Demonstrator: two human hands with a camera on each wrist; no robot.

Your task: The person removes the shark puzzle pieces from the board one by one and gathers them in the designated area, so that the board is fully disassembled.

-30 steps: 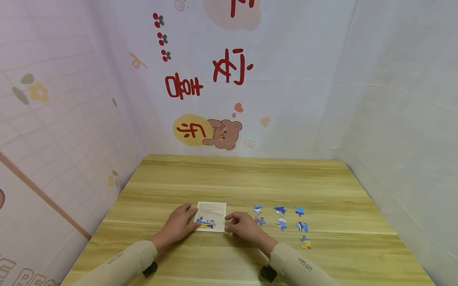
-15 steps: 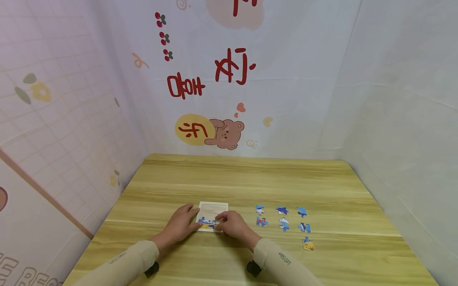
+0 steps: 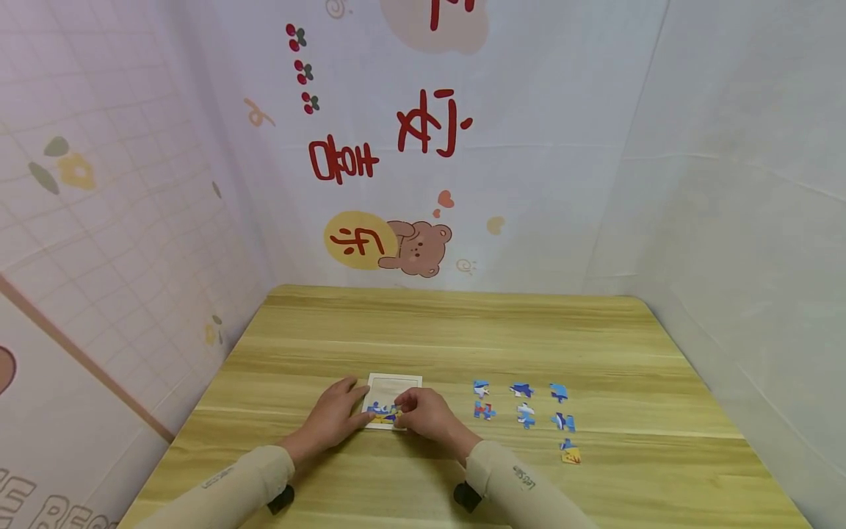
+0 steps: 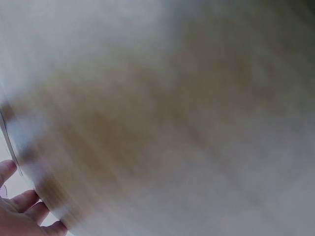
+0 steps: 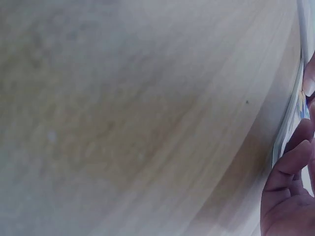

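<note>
A small white puzzle frame (image 3: pixel 415 382) lies on the table with joined blue-and-yellow jigsaw pieces (image 3: pixel 380 413) along its lower side. My left hand (image 3: pixel 330 415) rests at the frame's left edge, fingers spread; the left wrist view catches that hand (image 4: pixel 22 216) only in its corner. Over the frame's lower right part, my right hand (image 3: pixel 429 417) has thumb and index finger around the right end of the joined pieces, pinching a jigsaw piece there. In the right wrist view the right hand (image 5: pixel 288 196) shows curled fingers beside the frame. Its fingers partly hide the piece.
Right of the frame, several loose jigsaw pieces lie in rough rows, among them a red-and-blue piece (image 3: pixel 485 411), a dark blue piece (image 3: pixel 521 390) and a yellow-cornered piece (image 3: pixel 570 452). White printed cloth (image 3: pixel 542 184) stands behind the wooden table (image 3: pixel 449 323).
From the frame's right edge, my right hand has moved left over the frame to the joined pieces. My left hand stays at the left edge. The loose pieces lie as before.
</note>
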